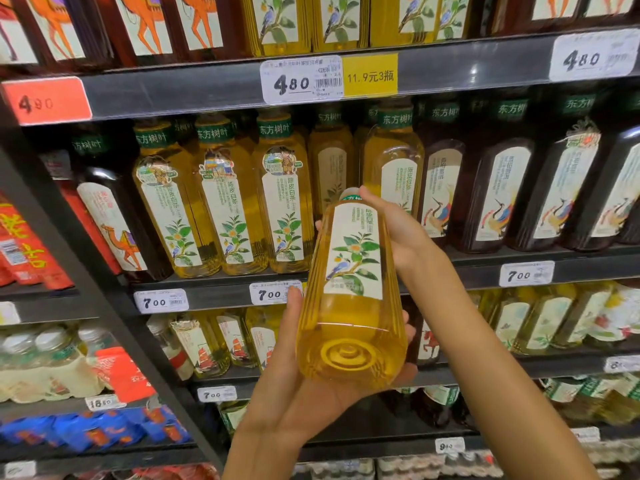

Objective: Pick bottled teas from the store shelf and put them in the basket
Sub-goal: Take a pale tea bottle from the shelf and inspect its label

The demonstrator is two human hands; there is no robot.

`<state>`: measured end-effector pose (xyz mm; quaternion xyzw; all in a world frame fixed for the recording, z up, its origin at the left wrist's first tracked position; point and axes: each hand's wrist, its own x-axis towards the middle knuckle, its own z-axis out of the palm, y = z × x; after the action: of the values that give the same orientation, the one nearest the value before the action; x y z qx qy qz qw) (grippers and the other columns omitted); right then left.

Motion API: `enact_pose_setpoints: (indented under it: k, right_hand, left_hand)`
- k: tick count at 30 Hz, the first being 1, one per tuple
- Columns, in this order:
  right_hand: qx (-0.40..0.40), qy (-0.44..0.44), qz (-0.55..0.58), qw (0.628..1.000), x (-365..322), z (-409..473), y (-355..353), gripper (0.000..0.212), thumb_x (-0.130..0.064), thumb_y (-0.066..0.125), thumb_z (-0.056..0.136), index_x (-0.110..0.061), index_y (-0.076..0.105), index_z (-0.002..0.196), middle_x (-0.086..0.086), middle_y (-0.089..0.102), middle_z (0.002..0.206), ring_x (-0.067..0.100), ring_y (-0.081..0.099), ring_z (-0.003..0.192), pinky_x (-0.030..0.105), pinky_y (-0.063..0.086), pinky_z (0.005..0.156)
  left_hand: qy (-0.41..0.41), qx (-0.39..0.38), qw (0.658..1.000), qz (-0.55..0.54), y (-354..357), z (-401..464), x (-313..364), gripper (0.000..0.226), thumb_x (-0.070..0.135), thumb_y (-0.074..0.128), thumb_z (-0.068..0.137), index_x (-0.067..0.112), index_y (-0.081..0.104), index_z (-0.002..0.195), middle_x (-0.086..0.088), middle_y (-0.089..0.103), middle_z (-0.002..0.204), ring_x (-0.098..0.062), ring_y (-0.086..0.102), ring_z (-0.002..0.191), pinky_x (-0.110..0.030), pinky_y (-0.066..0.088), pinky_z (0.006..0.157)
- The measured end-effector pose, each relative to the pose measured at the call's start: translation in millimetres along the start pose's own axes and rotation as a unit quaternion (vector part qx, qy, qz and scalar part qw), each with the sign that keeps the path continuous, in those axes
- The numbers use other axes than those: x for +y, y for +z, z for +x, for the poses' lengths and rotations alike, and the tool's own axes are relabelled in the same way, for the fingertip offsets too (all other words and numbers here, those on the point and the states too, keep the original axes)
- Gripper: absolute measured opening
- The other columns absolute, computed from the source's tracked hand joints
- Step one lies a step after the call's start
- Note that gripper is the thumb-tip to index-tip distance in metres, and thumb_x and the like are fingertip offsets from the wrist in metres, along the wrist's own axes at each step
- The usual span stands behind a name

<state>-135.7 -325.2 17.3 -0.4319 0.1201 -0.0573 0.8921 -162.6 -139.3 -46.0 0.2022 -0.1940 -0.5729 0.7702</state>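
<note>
A: What is nearest the camera?

B: The left hand (298, 386), palm up, cupped under the base of a yellow tea bottle (353, 289). Its thumb lies up the bottle's left side and its fingertips curl round the right edge of the base, so it is gripping the bottle from below.

A: And the right hand?

B: The right hand (391, 226) is just beyond it, wrapped round the bottle's shoulder and neck. The thumb crosses over by the green cap band, and the fingertips show at the bottle's left edge. It too grips the bottle.

A: How does the bottle lie?

B: Tilted, base toward the camera and cap pointing away to the shelf. It is carried between the two hands, in the air, apart from the shelf. Its white label, with a bird on a leafy branch, faces up.

A: What is behind the hands?

B: A shelf row (221, 292) of the same yellow bottles (225, 202) stands left of the right hand, upright, labels forward. Right of that hand stand dark bottles (498, 195) with a crane on the label. Price tags marked 7.00 (268, 294) sit on the shelf edge just left of the left thumb.

A: Farther off?

B: Above the hands is a higher shelf with a 4.80 tag (301, 79) beside a yellow promotion card (370, 76). Below and left of the left hand, blue packets (86, 431) lie blurred on a low shelf.
</note>
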Motion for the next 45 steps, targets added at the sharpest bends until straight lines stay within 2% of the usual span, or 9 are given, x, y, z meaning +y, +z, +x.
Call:
enact_pose_setpoints:
  k: [6, 13, 16, 19, 22, 29, 33, 36, 45]
  right_hand:
    - [-0.024, -0.015, 0.003, 1.000, -2.4, 1.3, 5.4, 0.033, -0.044, 0.046, 0.097, -0.014, 0.052, 0.109, 0.018, 0.069, 0.083, 0.030, 0.069, 0.076, 0.039, 0.059, 0.063]
    - [-0.108, -0.151, -0.021, 0.982, -21.0, -7.3, 12.5, 0.044, -0.049, 0.043, 0.094, -0.010, 0.064, 0.093, 0.007, 0.068, 0.077, 0.024, 0.067, 0.078, 0.033, 0.057, 0.069]
    - [-0.121, -0.216, -0.035, 0.968, -27.2, -13.6, 11.5, 0.041, -0.047, 0.048, 0.089, -0.010, 0.057, 0.105, 0.009, 0.066, 0.080, 0.025, 0.067, 0.078, 0.034, 0.056, 0.068]
    - [-0.090, -0.242, -0.055, 0.964, -28.6, -13.8, 11.1, 0.043, -0.046, 0.049, 0.088, -0.008, 0.057, 0.107, 0.010, 0.067, 0.085, 0.023, 0.067, 0.079, 0.033, 0.056, 0.069]
    - [-0.025, -0.260, -0.143, 0.955, -27.5, -11.5, 12.8, 0.038, -0.044, 0.045, 0.096, -0.010, 0.061, 0.103, 0.009, 0.070, 0.087, 0.019, 0.068, 0.075, 0.031, 0.057, 0.069]
    - [0.100, -0.282, -0.362, 0.883, -28.6, -6.1, 18.1, 0.039, -0.049, 0.035, 0.099, -0.022, 0.053, 0.119, 0.005, 0.066, 0.104, 0.015, 0.067, 0.090, 0.025, 0.050, 0.072]
    - [0.098, -0.347, -0.359, 0.861, -30.5, -1.1, 24.3, 0.021, -0.035, 0.051, 0.097, -0.018, 0.053, 0.109, 0.016, 0.066, 0.103, 0.028, 0.068, 0.088, 0.030, 0.048, 0.066]
    - [0.098, -0.381, -0.345, 0.852, -34.8, 5.4, 28.7, 0.024, -0.032, 0.053, 0.096, -0.009, 0.054, 0.104, 0.018, 0.067, 0.095, 0.033, 0.066, 0.084, 0.033, 0.046, 0.063]
    - [0.137, -0.480, -0.373, 0.782, -30.7, 22.2, 33.2, 0.021, -0.039, 0.054, 0.095, -0.024, 0.049, 0.081, -0.013, 0.051, 0.074, -0.001, 0.045, 0.065, 0.013, 0.036, 0.059]
  left_hand:
    - [0.015, 0.030, 0.999, 0.026, -8.5, 2.4, 1.7, 0.088, 0.044, 0.086, 0.062, -0.001, 0.054, 0.131, -0.030, 0.061, 0.120, -0.039, 0.065, 0.100, -0.048, 0.055, 0.081]
    - [0.087, 0.164, 0.960, 0.208, -27.5, 7.1, 5.9, 0.108, 0.053, 0.093, 0.036, 0.006, 0.055, 0.126, -0.026, 0.069, 0.105, -0.022, 0.072, 0.093, -0.030, 0.059, 0.074]
    - [0.084, 0.188, 0.925, 0.318, -33.8, 6.3, 7.7, 0.086, 0.065, 0.065, 0.067, 0.021, 0.045, 0.138, -0.006, 0.067, 0.123, -0.022, 0.063, 0.113, -0.044, 0.049, 0.099]
    - [0.097, 0.207, 0.888, 0.400, -35.3, 10.8, 6.8, 0.081, 0.081, 0.063, 0.059, 0.045, 0.047, 0.130, 0.016, 0.064, 0.125, -0.007, 0.059, 0.118, -0.035, 0.045, 0.103]
    - [0.091, 0.200, 0.869, 0.443, -29.5, 19.4, 2.8, 0.059, 0.076, 0.063, 0.058, 0.055, 0.047, 0.111, 0.036, 0.064, 0.107, 0.017, 0.058, 0.099, -0.002, 0.047, 0.072]
    - [0.166, 0.220, 0.858, 0.433, -34.4, 39.6, 3.4, 0.091, 0.076, 0.071, 0.056, 0.040, 0.043, 0.136, 0.019, 0.062, 0.125, -0.001, 0.057, 0.116, -0.030, 0.047, 0.099]
    - [0.206, 0.234, 0.827, 0.468, -32.3, 55.4, 13.5, 0.077, 0.069, 0.069, 0.064, 0.042, 0.044, 0.132, 0.030, 0.063, 0.115, 0.011, 0.058, 0.108, -0.002, 0.046, 0.075]
    - [0.232, 0.261, 0.800, 0.488, -32.7, 66.2, 22.0, 0.087, 0.075, 0.066, 0.062, 0.041, 0.038, 0.138, 0.035, 0.059, 0.117, 0.014, 0.053, 0.111, -0.002, 0.043, 0.076]
    - [0.265, 0.304, 0.729, 0.553, -41.7, 87.1, 30.8, 0.078, 0.071, 0.053, 0.069, 0.048, 0.020, 0.135, 0.043, 0.030, 0.126, 0.041, 0.026, 0.104, 0.013, 0.027, 0.076]
